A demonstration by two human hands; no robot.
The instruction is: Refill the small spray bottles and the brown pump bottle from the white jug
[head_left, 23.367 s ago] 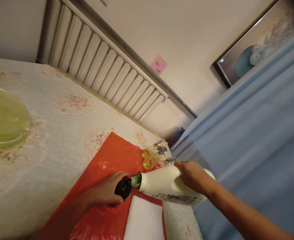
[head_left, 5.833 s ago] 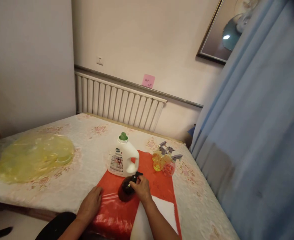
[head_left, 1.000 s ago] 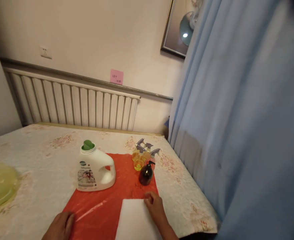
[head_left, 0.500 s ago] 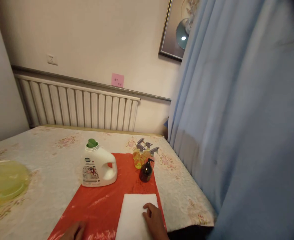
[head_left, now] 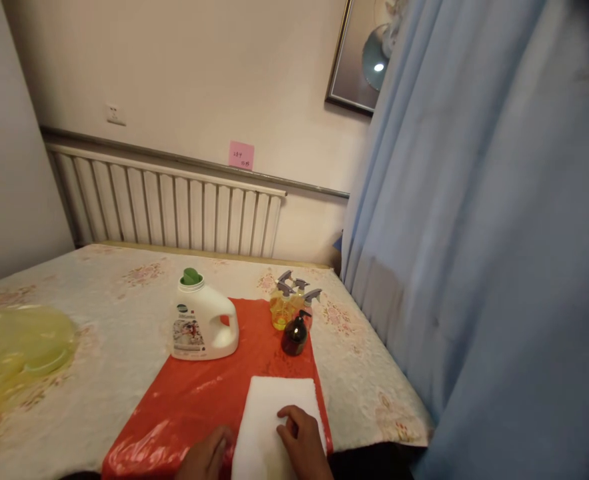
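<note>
Floral tablecloth [head_left: 99,333] — red sheet [head_left: 199,393] atop.

Head camera, one view
It looks forward and down across the bed [head_left: 99,333] toward the radiator [head_left: 174,210] wall, hands nearest.

Home room: radiator [head_left: 174,207] under wall, blue curtain [head_left: 474,233], framed picture [head_left: 361,57], floral cloth on table [head_left: 99,313].
</note>
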